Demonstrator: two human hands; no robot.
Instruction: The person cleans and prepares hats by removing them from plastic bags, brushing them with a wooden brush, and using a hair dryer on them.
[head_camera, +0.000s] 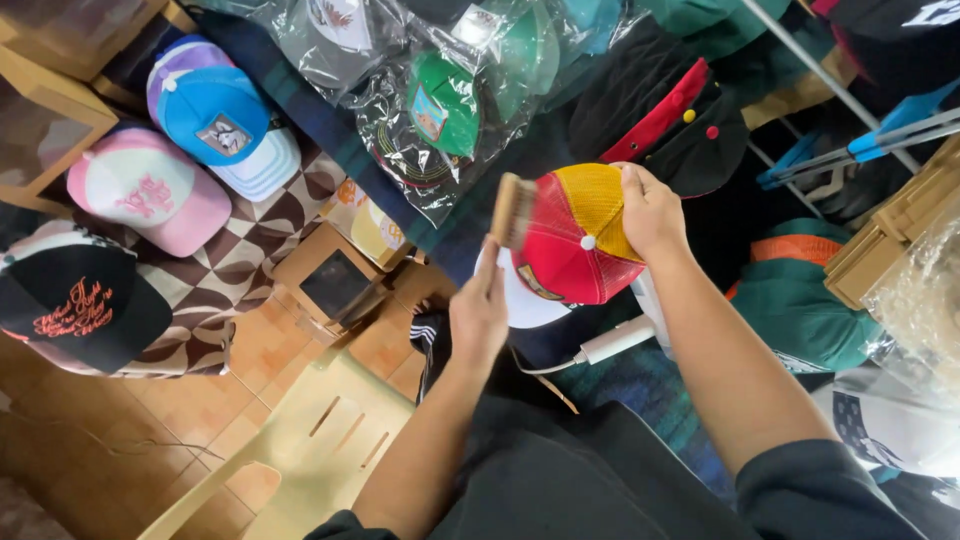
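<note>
— Dark cloth over the person's lap (560, 480) filled the bottom of the frame, nearest the camera, with both bare forearms rising from it toward the middle. What was each hand doing?

— Left hand (478, 318) sat just left of centre, its fingers clenched round the handle of a small wooden brush (512, 208), whose head stood against the left edge of a cap. Right hand (650, 212) was right of centre, fingers grasping the red and yellow mesh-backed cap (578, 238) by its upper right side, holding it up in the air at mid-frame, crown toward the camera.

— How far along did the brushing look?

— Hard to judge. The brush was at the cap's red side panel, so I would guess the work was under way, not finished; I could not tell from the picture which panels were already clean. No dust or marks showed clearly either way.

— And round about?

— At the left lay a blue and white cap (215, 115), a pink cap (150, 190) and a black cap with orange lettering (80, 310) on a patterned mat. Caps in clear plastic bags (440, 110) lay at the top centre, a pale plastic chair (310, 440) at the lower left, and a white cable plug (615, 340) below the held cap.
</note>
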